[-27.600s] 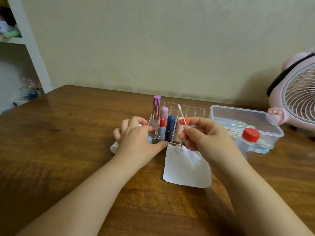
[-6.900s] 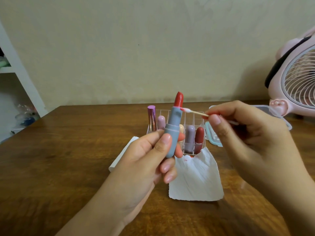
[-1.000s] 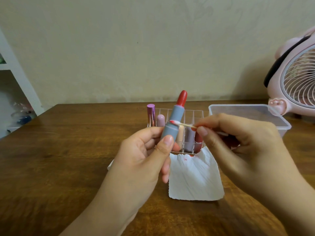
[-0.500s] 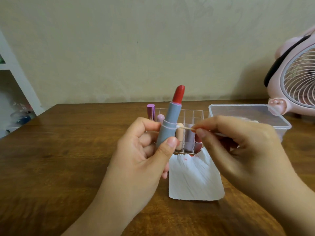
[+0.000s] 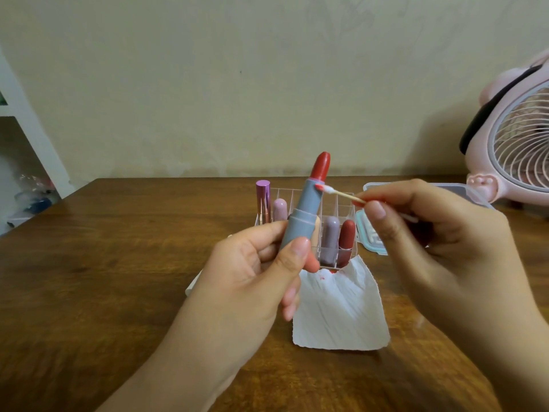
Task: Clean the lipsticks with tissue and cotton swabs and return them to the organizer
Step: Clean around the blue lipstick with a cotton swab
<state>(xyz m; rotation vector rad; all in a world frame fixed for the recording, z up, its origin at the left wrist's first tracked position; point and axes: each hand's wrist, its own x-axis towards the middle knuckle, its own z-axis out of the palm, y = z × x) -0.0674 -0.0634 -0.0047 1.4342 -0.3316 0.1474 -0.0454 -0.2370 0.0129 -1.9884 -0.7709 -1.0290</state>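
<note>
While the blue-grey lipstick stands tilted above the near edge of the clear organizer, the left hand grips its hard lower barrel, the sensible hold, since that soft red bullet looks easily dented. Right hand pinches a light cotton swab, tip touching the collar. White tissue lies near.

- The left hand grips an uncapped blue-grey lipstick, tilted slightly right, red bullet up.
- The right hand pinches a cotton swab; its reddened tip touches the tube's rim.
- Behind stands a clear organizer holding lipsticks.
- A stained white tissue lies on the wooden table.
- A pink fan stands at right.
</note>
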